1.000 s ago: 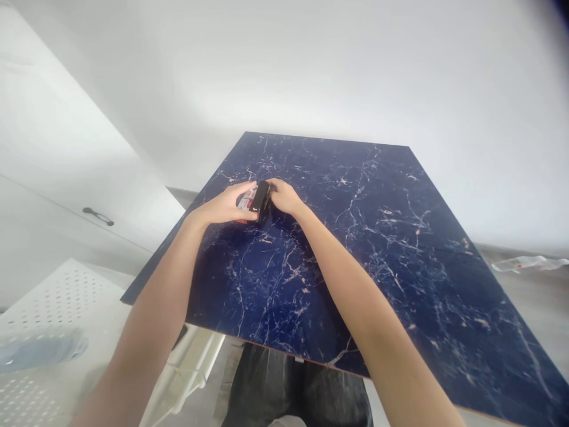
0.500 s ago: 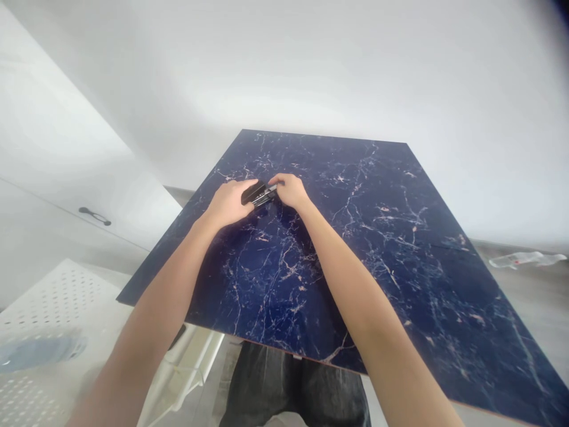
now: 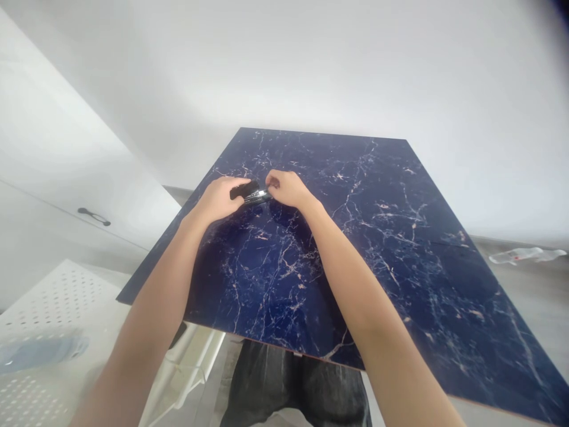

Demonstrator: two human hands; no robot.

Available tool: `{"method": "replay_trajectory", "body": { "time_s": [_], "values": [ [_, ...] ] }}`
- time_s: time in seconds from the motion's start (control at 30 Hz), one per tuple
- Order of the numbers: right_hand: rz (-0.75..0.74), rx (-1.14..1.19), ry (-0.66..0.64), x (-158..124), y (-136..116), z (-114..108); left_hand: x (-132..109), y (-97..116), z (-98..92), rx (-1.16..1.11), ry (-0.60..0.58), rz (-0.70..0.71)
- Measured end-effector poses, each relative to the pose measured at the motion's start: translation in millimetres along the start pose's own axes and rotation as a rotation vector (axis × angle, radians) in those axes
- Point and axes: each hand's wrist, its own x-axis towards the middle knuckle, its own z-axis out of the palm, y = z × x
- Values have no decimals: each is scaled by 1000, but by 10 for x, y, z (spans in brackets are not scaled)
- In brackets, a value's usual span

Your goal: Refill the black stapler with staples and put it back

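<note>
Since 1 second ago, the black thing (image 3: 244, 190) has turned. It's on or just over the blue table (image 3: 284, 267), between 2 hands. Left hand (image 3: 219, 198), half spread, holds it. Right hand (image 3: 290, 188) curls by its shiny end (image 3: 261, 194); I can't see if it grips.

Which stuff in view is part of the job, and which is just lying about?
In the job:
- black box, in left hand
- right hand, at its silvery end
- table

Lying about:
- bottle, left
- clear plastic, right
</note>
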Motion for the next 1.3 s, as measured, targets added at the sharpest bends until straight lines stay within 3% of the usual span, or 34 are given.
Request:
{"method": "replay_trajectory", "body": {
  "time_s": [0.13, 0.23, 0.3, 0.53, 0.67, 0.9, 1.1, 1.2, 1.3],
  "values": [
    [225, 107, 179, 24, 81, -66, 5, 23, -4, -10, -5, -18],
    [451, 91, 111, 36, 101, -72, 8, 61, 1, -4, -10, -59],
    [514, 116, 16, 40, 79, -44, 6, 82, 6, -2, -7, -71],
    [529, 311, -129, 69, -34, 31, -3, 75, 55, 14, 61, -48],
    [542, 349, -100, 77, -48, 48, -2, 48, 107, 10, 106, -47],
    [398, 507, -191, 67, -259, 196, 14, 107, 210, 27, 149, -63],
    [435, 321, -105, 81, -136, 180, 42, -81, 49, -52, 185, -188],
    [426, 301, -128, 72, -55, 161, 13, -263, -87, 10, -10, -267],
    [417, 293, -159, 59, -51, 143, -33, -380, -145, 55, -179, -240]
  ]
}}
